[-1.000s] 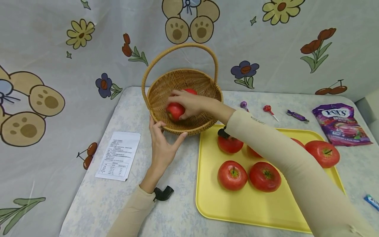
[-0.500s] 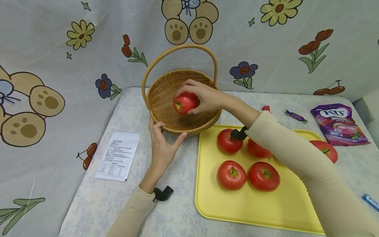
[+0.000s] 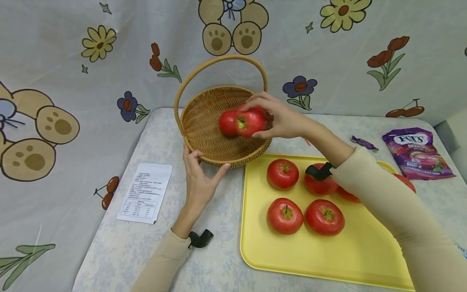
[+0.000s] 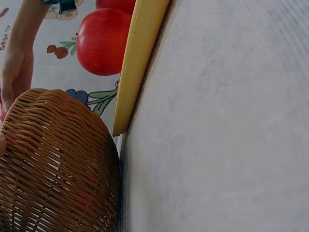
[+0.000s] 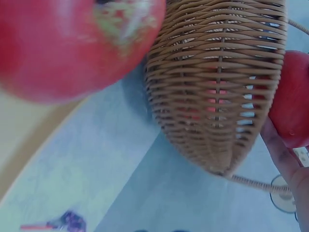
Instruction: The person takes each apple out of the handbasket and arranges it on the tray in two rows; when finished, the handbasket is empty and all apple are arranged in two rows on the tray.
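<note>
In the head view, my right hand (image 3: pixel 282 117) grips a red apple (image 3: pixel 251 121) over the right side of the tan wicker basket (image 3: pixel 204 140). Another red apple (image 3: pixel 227 123) sits inside the basket, partly hidden behind the held one. With fingers and thumb on the near rim, my left hand (image 3: pixel 200 182) holds the basket, which leans toward me. The right wrist view has the held apple (image 5: pixel 293 96) beside the basket's rim, fingers below it. In the left wrist view, the wicker wall (image 4: pixel 58 164) fills the lower left, with red showing through its gaps.
A yellow tray (image 3: pixel 292 259) with several red apples (image 3: pixel 285 215) stands right of the basket, under my right forearm. Behind it lie a wrapped candy (image 3: pixel 364 143) and a purple candy bag (image 3: pixel 417 153). A white printed packet (image 3: pixel 145 192) lies at left.
My right hand has lifted the apple from low in the basket and carried it right, toward the rim. The other apple in the basket now shows more. My left hand has stayed put.
</note>
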{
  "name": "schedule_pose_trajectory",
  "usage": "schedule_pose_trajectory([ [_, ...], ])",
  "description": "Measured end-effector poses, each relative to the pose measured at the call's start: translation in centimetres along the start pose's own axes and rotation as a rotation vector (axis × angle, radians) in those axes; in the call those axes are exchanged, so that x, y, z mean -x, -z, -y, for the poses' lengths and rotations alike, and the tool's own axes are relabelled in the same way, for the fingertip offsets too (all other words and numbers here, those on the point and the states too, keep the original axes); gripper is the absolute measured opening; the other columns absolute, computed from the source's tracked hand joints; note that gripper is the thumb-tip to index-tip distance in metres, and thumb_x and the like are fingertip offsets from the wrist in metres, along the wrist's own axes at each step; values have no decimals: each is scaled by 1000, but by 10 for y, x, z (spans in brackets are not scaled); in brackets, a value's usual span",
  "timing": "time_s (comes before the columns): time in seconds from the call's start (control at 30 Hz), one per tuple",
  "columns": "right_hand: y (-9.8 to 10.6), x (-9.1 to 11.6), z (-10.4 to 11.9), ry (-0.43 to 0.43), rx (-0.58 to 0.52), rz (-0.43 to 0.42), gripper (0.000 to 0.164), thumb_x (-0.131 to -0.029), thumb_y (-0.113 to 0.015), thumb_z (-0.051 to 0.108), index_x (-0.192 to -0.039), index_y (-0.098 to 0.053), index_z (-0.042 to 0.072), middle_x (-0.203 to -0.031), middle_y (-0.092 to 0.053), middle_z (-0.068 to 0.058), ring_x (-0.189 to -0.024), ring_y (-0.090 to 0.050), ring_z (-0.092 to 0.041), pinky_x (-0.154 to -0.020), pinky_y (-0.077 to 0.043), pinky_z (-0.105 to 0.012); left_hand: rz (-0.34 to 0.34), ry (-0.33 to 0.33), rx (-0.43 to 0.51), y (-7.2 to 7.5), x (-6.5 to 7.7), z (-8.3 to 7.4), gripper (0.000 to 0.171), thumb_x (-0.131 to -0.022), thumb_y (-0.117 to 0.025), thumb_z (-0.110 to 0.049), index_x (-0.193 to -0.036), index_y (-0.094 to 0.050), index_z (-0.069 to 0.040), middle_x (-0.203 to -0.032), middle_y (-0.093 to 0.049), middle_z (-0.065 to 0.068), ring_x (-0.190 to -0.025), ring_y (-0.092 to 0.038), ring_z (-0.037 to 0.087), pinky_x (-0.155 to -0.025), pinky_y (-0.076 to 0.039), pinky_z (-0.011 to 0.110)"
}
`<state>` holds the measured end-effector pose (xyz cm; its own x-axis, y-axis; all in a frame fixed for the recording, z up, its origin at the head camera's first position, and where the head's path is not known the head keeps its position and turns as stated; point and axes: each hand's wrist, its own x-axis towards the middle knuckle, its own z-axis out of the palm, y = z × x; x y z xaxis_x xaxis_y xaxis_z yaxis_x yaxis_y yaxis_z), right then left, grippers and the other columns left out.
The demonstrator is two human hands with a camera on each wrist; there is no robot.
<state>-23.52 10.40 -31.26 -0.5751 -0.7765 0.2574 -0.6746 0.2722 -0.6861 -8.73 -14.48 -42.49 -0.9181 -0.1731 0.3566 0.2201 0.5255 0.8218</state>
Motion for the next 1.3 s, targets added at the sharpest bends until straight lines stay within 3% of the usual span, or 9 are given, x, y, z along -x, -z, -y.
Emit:
schedule_pose_trajectory([
  [0.2, 13, 33, 4, -21, 34, -55, 65, -73, -85, 7, -130, -57, 17, -140, -44, -4, -118, -51, -17, -70, -58, -28, -1, 2, 4, 1, 0, -1, 69, -81, -77, -48, -115, -31, -9, -164, 5, 16, -150, -8, 28, -108, -39, 51],
  [0.4, 24, 77, 12, -73, 6, -114, 69, -70, -85, -2, -130, -56, 12, -142, -43, -5, -120, -47, -7, -73, -56, -19, 4, -4, 1, 0, -1, -1, 69, -81, -77, -47, -116, -32, -8, -164, 5, 16, -151, -7, 28, -110, -38, 50],
  [0.67, 30, 137, 20, -139, 1, -174, 79, -65, -82, -15, -134, -50, 5, -145, -39, -9, -126, -44, -6, -78, -53, -15, 4, -4, -6, -1, -1, -3, 69, -81, -77, -47, -116, -32, -7, -163, 5, 17, -151, -6, 28, -110, -37, 49],
  [0.87, 25, 177, 19, -211, -7, -209, 80, -64, -82, -16, -135, -49, 4, -144, -40, -2, -127, -43, -6, -78, -53, -14, 5, -12, -6, -1, 0, -3, 68, -82, -77, -46, -115, -32, -7, -163, 5, 17, -151, -5, 28, -112, -35, 49],
  [1.17, 13, 219, 22, -237, -60, -242, 80, -62, -79, -22, -133, -48, -1, -143, -40, -2, -125, -46, -8, -78, -53, -14, 7, -3, 3, -1, 0, -2, 71, -81, -78, -45, -117, -32, -4, -164, 6, 16, -151, -6, 29, -111, -36, 47],
  [1.3, 6, 236, 24, -233, -159, -264, 80, -62, -75, -27, -133, -46, -6, -144, -39, -7, -124, -48, -8, -82, -53, -14, 5, -5, 1, -1, 0, -2, 70, -81, -78, -45, -117, -32, -6, -163, 6, 17, -151, -6, 30, -110, -37, 48],
])
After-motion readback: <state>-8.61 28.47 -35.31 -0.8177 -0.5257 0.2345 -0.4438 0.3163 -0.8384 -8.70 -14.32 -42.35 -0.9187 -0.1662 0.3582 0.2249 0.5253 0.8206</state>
